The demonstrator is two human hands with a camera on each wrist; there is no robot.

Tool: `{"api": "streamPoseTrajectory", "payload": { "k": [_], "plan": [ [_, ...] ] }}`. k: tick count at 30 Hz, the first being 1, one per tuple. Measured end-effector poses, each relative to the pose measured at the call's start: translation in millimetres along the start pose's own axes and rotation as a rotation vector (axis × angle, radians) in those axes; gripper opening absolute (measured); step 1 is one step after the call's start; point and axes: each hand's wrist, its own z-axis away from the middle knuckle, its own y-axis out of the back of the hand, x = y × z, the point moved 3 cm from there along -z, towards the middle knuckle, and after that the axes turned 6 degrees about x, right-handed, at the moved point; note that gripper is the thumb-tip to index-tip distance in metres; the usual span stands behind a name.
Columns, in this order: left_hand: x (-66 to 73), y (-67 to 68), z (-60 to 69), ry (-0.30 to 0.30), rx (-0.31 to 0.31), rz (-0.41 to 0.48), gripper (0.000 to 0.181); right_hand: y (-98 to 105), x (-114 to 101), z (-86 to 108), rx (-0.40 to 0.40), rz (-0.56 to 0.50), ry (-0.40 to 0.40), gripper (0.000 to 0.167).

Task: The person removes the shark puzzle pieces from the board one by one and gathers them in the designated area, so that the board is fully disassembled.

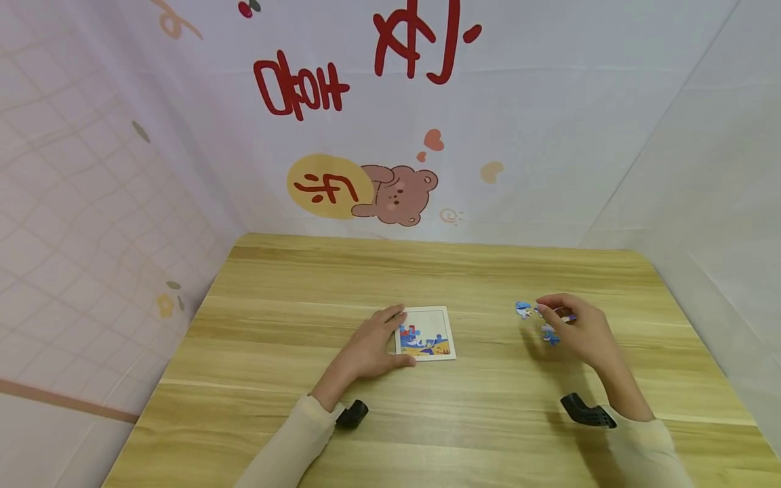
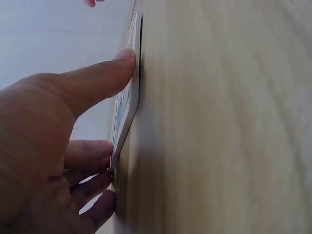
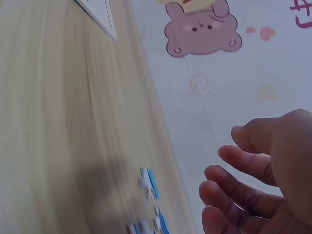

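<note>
A square jigsaw puzzle board [image 1: 427,318] with a pale rim lies flat on the table, its lower part filled with a colourful picture and its upper part blank. My left hand [image 1: 369,346] holds it at the left, thumb on the near edge and fingers at the far left corner. In the left wrist view the thumb [image 2: 105,78] lies along the rim of the board [image 2: 127,109]. Over at the right, my right hand [image 1: 576,332] hovers over loose blue-and-white puzzle pieces [image 1: 551,335]. Its fingers [image 3: 234,187] are loosely bent, with nothing seen between them.
Another loose puzzle piece [image 1: 523,310] lies just left of the right hand's fingertips. The wooden table [image 1: 293,285] meets a white printed cloth wall [image 1: 525,135] at the back. More cloth hangs at the left and right sides.
</note>
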Motion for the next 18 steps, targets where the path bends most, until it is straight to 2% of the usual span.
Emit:
{"api": "streamPoseTrajectory", "payload": {
  "k": [5, 12, 18],
  "plan": [
    [-3.2, 2.4, -1.0, -0.003, 0.001, 0.044, 0.091, -22, -18, -2.9, -0.043, -0.061, 0.014, 0.032],
    [-4.9, 1.5, -1.5, -0.043, 0.030, 0.028, 0.081, -49, -42, -7.9, -0.066, -0.096, 0.036, 0.029],
    [-2.8, 0.6, -2.0, -0.040, 0.041, 0.015, 0.082, -71, -62, -11.0, -0.096, -0.151, 0.071, 0.025]
  ]
}}
